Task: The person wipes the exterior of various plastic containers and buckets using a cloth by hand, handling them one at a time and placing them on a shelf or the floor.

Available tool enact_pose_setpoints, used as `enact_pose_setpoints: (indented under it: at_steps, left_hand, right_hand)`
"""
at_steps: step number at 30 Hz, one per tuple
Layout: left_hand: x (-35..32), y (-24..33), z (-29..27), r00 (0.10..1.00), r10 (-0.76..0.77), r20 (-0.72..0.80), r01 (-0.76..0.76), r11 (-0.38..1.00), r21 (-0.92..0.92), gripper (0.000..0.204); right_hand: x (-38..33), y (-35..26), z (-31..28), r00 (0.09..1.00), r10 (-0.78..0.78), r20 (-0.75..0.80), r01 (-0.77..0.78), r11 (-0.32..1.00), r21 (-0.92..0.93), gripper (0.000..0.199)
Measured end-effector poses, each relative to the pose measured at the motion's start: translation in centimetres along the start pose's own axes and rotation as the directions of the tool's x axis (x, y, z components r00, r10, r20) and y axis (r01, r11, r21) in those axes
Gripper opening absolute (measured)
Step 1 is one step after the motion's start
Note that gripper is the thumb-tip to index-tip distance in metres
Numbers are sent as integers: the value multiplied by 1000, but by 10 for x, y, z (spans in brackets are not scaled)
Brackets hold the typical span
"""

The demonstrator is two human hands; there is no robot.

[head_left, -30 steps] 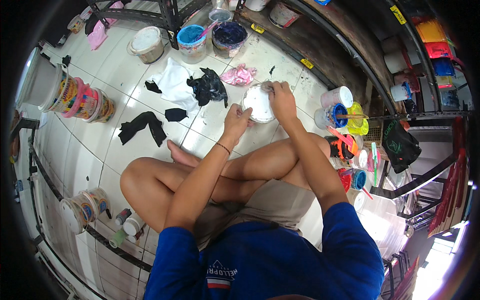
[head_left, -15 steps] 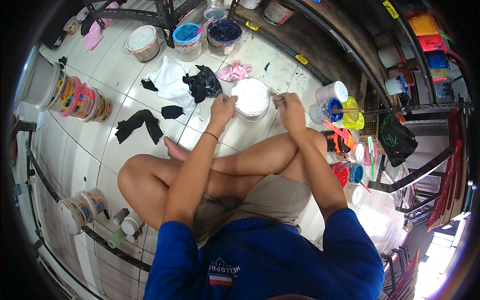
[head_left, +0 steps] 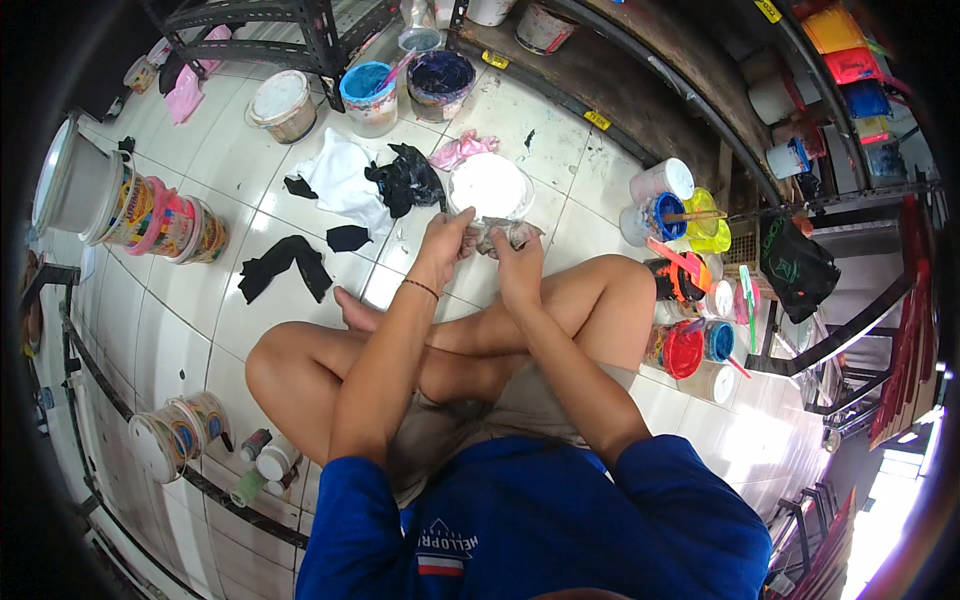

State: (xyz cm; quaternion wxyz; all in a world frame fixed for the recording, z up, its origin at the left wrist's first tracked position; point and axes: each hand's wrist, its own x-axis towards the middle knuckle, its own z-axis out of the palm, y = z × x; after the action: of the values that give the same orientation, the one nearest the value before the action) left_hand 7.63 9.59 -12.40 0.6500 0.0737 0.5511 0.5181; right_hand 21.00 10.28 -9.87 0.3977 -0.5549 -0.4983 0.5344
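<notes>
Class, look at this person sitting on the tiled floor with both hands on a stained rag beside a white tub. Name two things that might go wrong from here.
1. Both hands, left hand and right hand, work the stained rag right beside the white tub; a stray tug might tip it.
2. Open paint pots with sticks stand close by the right knee; shifting the leg could knock them over onto the tiled floor.

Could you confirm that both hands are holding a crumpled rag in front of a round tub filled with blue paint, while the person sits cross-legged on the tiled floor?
Not quite: the head view shows the round tub holds white paint, not blue. The rest stands: the left hand and right hand hold a crumpled rag between them, in front of that tub, and the person sits cross-legged on the tiled floor.
</notes>
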Motion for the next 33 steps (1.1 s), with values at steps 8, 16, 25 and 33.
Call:
enact_pose_setpoints:
  at_steps: [8,16,25,33]
  left_hand:
    - [3,1,0,999,-6,50,9,998,-66,33]
    - [-12,-7,4,943,235,-236,-179,955,235,23]
    - [-27,-19,12,534,838,113,-602,284,746,26]
    - [-18,-6,12,459,843,280,-691,140,709,12]
  right_hand:
    - [3,-6,3,957,-288,-26,288,957,2,29]
    - [18,-25,7,976,-184,118,204,960,-190,24]
    - [36,-30,4,938,20,345,-20,1000,-4,22]
    - [75,-38,-12,904,203,377,-247,966,72,18]
